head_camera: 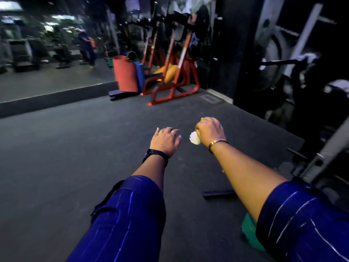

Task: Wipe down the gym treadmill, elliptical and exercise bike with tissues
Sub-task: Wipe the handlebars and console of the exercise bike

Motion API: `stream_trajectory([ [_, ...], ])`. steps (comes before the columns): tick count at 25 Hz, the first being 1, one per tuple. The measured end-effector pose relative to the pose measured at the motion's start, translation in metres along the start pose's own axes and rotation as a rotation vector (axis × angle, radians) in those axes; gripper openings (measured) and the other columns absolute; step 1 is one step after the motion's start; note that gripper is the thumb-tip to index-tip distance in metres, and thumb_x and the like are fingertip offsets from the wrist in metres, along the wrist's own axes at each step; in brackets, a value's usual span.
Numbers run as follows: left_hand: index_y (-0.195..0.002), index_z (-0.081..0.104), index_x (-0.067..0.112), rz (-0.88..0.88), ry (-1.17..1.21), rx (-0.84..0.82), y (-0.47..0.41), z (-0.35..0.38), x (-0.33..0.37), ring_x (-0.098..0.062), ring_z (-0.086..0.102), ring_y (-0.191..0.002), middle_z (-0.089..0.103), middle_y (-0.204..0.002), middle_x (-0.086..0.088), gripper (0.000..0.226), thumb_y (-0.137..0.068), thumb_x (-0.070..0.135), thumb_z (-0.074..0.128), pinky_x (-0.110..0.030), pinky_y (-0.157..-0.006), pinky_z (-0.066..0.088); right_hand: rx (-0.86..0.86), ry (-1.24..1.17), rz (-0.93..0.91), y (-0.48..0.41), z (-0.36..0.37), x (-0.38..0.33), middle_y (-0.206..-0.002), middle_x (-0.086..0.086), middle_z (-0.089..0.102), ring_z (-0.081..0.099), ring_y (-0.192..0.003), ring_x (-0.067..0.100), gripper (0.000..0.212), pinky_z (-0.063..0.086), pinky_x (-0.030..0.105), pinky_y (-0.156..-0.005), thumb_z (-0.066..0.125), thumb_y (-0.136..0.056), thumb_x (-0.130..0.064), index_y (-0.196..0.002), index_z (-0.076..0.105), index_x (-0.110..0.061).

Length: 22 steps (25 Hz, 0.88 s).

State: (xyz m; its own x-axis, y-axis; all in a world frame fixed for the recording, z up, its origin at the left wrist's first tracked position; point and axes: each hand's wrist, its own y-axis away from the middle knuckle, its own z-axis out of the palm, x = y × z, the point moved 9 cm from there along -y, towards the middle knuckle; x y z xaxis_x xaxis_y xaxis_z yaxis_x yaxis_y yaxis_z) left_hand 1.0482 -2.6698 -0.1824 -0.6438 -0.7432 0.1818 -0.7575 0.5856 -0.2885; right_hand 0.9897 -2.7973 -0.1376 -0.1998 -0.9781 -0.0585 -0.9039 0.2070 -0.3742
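A black wristband (155,155) circles the left wrist. Just beyond the wristband, the left hand (166,140) wears two gold rings (160,132) and pale-painted nails (180,136). Nearer the camera than the wristband, the left sleeve (128,214) is deep blue with thin light pinstripes and ends partway along the forearm, with a dark strap (105,201) looped at its edge. To the right of the wristband, a slim gold bracelet (217,143) sits below the right hand (210,130), and the right sleeve (302,220) has the same blue pinstripe.

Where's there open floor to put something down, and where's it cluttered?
Bare floor runs wide left of the left hand, bordered by the black ledge, and ahead up to the red rack. The right side is crowded: a grey frame, a black bar and a green box.
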Motion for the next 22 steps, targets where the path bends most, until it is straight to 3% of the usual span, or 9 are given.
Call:
stream_trajectory([
  [6, -0.138, 0.052, 0.026, 0.317, 0.068, -0.117, -0.084, 0.07, 0.106, -0.02, 0.042, -0.134, 0.052, -0.139, 0.001, 0.041, -0.103, 0.04, 0.034, -0.04, -0.119, 0.014, 0.004, 0.128, 0.262, 0.011, 0.01, 0.128, -0.1, 0.005, 0.067, 0.056, -0.105, 0.025, 0.024, 0.031, 0.026, -0.094, 0.056, -0.084, -0.02, -0.099, 0.075, -0.014],
  [11, -0.14, 0.049, 0.025, 0.568, 0.073, -0.226, -0.142, 0.118, 0.166, -0.02, 0.039, -0.136, 0.05, -0.14, 0.001, 0.041, -0.103, 0.038, 0.035, -0.04, -0.12, 0.012, -0.019, 0.257, 0.505, 0.015, 0.02, 0.206, -0.092, 0.01, 0.069, 0.06, -0.1, 0.029, 0.02, 0.031, 0.032, -0.1, 0.059, -0.082, -0.017, -0.089, 0.076, -0.01],
  [16, -0.142, 0.047, 0.024, 0.737, 0.135, -0.267, -0.18, 0.139, 0.214, -0.02, 0.038, -0.137, 0.048, -0.143, 0.001, 0.043, -0.104, 0.037, 0.035, -0.04, -0.12, 0.011, -0.077, 0.323, 0.695, 0.017, 0.03, 0.245, -0.095, 0.008, 0.07, 0.058, -0.11, 0.025, 0.019, 0.024, 0.03, -0.105, 0.06, -0.08, -0.016, -0.089, 0.076, -0.014],
  [19, -0.143, 0.046, 0.024, 0.881, 0.16, -0.29, -0.179, 0.145, 0.259, -0.02, 0.038, -0.137, 0.047, -0.144, 0.001, 0.042, -0.104, 0.037, 0.035, -0.04, -0.12, 0.01, 0.004, 0.41, 0.799, 0.04, 0.01, 0.263, -0.079, 0.004, 0.068, 0.063, -0.091, 0.023, 0.006, 0.031, 0.027, -0.094, 0.072, -0.07, -0.016, -0.074, 0.076, -0.016],
  [22, -0.142, 0.047, 0.025, 0.973, 0.189, -0.295, -0.17, 0.151, 0.3, -0.02, 0.039, -0.136, 0.049, -0.142, 0.001, 0.042, -0.103, 0.037, 0.036, -0.041, -0.12, 0.012, -0.057, 0.365, 0.918, 0.076, 0.007, 0.286, -0.095, 0.007, 0.068, 0.058, -0.105, 0.024, 0.018, 0.025, 0.025, -0.101, 0.058, -0.083, -0.018, -0.09, 0.074, -0.011],
])
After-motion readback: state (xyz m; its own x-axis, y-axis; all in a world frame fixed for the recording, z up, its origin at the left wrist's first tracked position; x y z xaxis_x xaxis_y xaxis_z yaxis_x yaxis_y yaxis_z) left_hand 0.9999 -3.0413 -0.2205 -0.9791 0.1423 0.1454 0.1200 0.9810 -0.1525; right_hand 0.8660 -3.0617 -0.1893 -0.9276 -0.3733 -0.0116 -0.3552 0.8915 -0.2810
